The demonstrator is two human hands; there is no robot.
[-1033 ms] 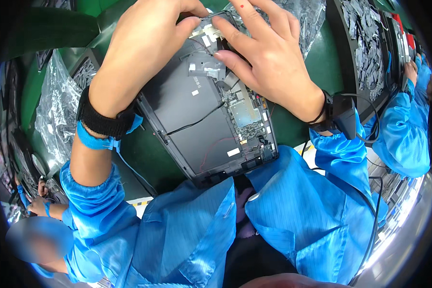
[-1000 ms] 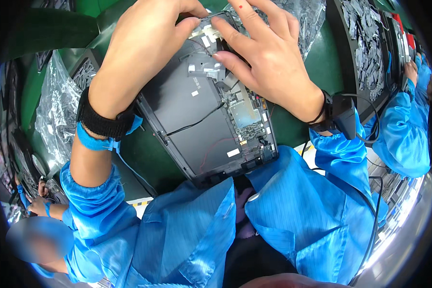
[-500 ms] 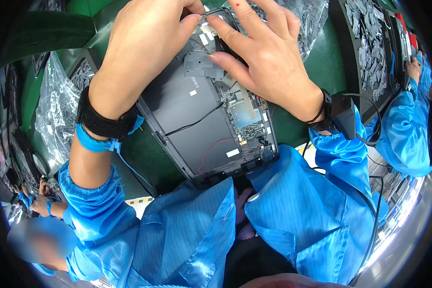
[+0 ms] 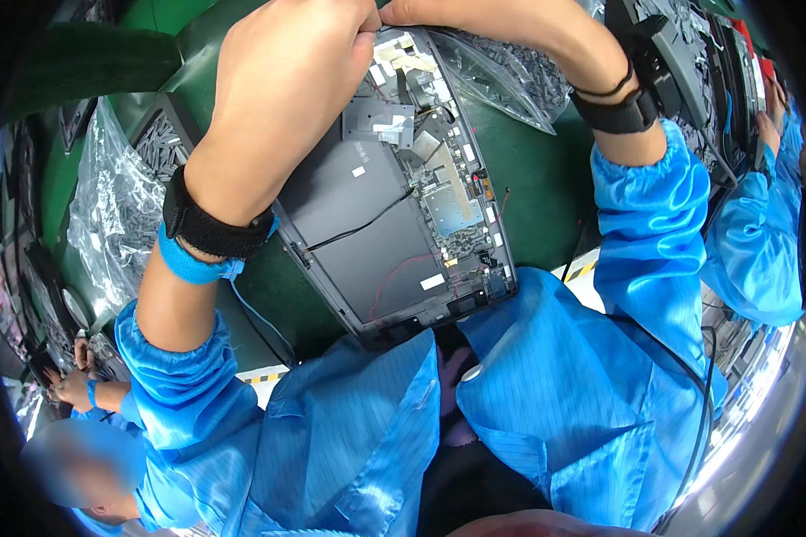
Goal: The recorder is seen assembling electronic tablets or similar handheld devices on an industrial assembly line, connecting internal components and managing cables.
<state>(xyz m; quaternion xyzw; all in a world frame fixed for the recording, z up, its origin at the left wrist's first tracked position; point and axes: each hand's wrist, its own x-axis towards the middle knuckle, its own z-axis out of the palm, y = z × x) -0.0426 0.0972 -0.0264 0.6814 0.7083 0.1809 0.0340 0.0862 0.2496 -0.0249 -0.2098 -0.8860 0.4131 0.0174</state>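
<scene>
An opened flat electronic device, like a laptop or tablet casing, lies tilted before me. Its dark grey panel fills the left side, and a bare circuit board runs down the right. A grey metal plate with a clear strip sits near the far part. My left hand is over the device's far left corner, fingers curled inward; whatever they pinch is hidden. My right hand reaches past the far edge, its thumb tip beside my left fingers. The upper picture edge cuts off its other fingers.
Clear plastic bags lie left, and another bag of small grey parts lies beyond the device. A black tray holds grey pieces. A blue cord runs from my left wristband. Co-workers sit at both sides, one blue sleeve at right.
My right hand has moved up and away from over the circuit board, partly out of the picture. My left hand has shifted slightly right, its fingers now more curled.
</scene>
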